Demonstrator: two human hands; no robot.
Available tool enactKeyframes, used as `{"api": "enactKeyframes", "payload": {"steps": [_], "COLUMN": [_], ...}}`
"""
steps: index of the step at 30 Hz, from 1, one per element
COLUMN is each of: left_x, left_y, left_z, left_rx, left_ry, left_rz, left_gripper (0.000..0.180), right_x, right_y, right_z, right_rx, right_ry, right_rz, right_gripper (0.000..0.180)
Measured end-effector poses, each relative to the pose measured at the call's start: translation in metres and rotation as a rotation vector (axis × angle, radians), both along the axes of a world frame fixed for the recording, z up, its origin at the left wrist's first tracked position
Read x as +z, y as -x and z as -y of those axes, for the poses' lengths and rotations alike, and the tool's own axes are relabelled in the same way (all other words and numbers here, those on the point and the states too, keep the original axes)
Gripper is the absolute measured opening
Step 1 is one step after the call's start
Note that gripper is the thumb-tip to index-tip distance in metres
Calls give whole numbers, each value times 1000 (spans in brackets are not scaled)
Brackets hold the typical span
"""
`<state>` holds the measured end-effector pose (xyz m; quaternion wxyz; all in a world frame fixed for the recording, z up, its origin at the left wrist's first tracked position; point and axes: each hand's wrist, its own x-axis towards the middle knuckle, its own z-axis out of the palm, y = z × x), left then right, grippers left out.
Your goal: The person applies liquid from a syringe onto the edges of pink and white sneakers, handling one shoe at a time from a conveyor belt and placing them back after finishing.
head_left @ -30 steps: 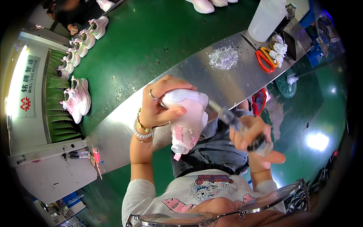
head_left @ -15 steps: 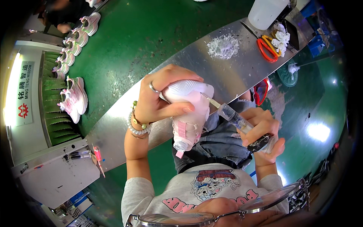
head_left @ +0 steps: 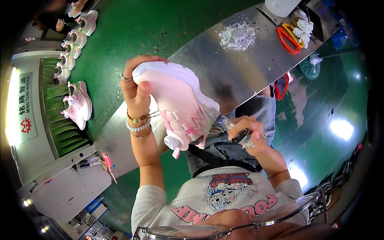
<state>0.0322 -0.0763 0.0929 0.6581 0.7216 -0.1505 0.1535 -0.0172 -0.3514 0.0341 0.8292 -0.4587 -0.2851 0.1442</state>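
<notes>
My left hand (head_left: 138, 90) grips a white and pink sneaker (head_left: 176, 106) by its heel end and holds it up in front of my chest, sole turned away, toe pointing down to the right. My right hand (head_left: 246, 134) is closed around a thin clear tool (head_left: 224, 120) whose tip touches the shoe's side near the toe. Beaded bracelets sit on my left wrist. Both hands hover just in front of the shiny metal worktable (head_left: 224, 72).
Orange-handled scissors (head_left: 289, 38), white scraps (head_left: 239, 35) and crumpled white bits lie on the metal table. Several pink and white sneakers (head_left: 78, 102) line a green conveyor at left. Another person's hands (head_left: 60, 25) work at the far top left. A white machine housing (head_left: 64, 188) stands lower left.
The shoe has been turned and lifted so its sole faces away. My right hand has moved left and closer, bringing the tool's tip against the shoe.
</notes>
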Motion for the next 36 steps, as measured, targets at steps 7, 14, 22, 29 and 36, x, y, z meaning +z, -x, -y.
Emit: {"api": "enactKeyframes", "payload": {"steps": [7, 14, 22, 29, 36], "left_x": [-22, -46, -83, -72, -55], "left_y": [-4, -4, 21, 130, 218], "left_z": [-20, -37, -56, -57, -15], "left_rx": [177, 434, 778, 880, 695], "left_ry": [2, 40, 372, 237, 369], "left_rz": [-4, -137, -490, -802, -1058], "left_gripper": [59, 47, 46, 32, 31], "right_x": [-10, -23, -25, -22, -13], "right_y": [14, 24, 22, 2, 9], "right_z": [13, 23, 10, -18, -12], "right_rx": [44, -22, -48, -90, -29], "right_ry": [97, 175, 309, 185, 236], "right_rz": [-45, -35, -170, -502, -566], "right_gripper": [56, 57, 37, 53, 53]}}
